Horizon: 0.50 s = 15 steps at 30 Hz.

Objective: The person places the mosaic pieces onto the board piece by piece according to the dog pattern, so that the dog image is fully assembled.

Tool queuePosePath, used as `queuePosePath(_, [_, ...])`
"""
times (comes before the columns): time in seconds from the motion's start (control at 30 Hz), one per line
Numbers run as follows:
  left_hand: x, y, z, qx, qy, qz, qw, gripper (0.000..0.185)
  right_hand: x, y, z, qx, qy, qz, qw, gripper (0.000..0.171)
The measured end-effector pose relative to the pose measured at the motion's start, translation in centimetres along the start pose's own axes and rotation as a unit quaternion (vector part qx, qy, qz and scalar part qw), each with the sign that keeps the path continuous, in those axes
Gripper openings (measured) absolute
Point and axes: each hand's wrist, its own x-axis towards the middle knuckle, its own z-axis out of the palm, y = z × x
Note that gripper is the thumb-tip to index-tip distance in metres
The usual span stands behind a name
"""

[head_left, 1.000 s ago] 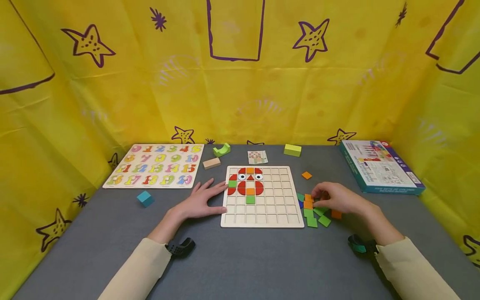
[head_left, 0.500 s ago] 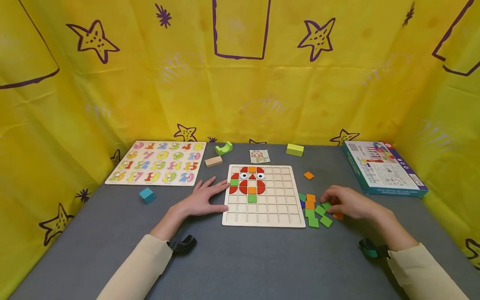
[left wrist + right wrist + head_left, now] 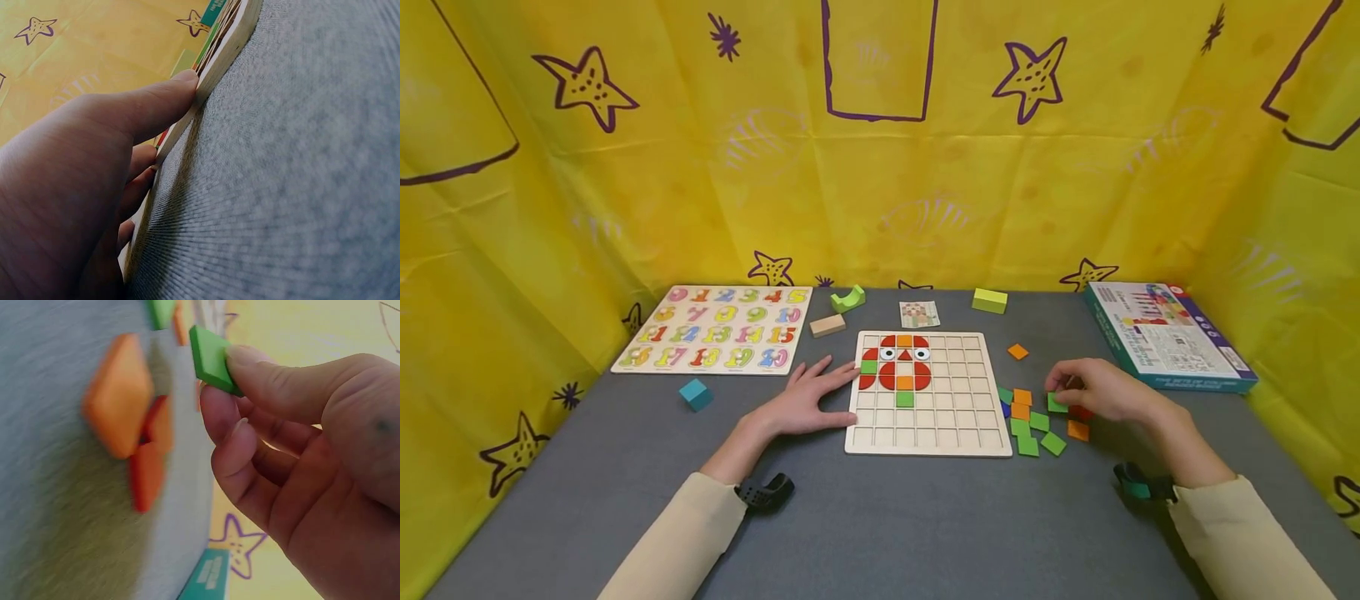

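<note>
Our right hand pinches a green square tile above the loose tiles, at three o'clock of the puzzle board; our left hand lies spread against the board's nine-o'clock edge.

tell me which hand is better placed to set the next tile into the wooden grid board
Right, probably. The right hand already pinches a green square tile lifted off the pile of loose coloured tiles. The left hand lies flat against the square wooden grid board's left edge, holding nothing.

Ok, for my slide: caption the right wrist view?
Right hand pinches a green square tile above orange tiles.
</note>
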Motion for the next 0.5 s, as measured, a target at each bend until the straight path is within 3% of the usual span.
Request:
queuePosePath(0.23, [0.0,-0.1,0.1,-0.001,-0.003,-0.002,1.0000,0.084,1.4,-2.2,0.3,-0.009,0.038,-0.036,0.999,0.013])
queuePosePath(0.5, [0.2,-0.2,0.1,-0.003,-0.003,0.004,1.0000,0.084,4.5,-4.9,2.5,0.012,0.037,-0.067,0.997,0.009])
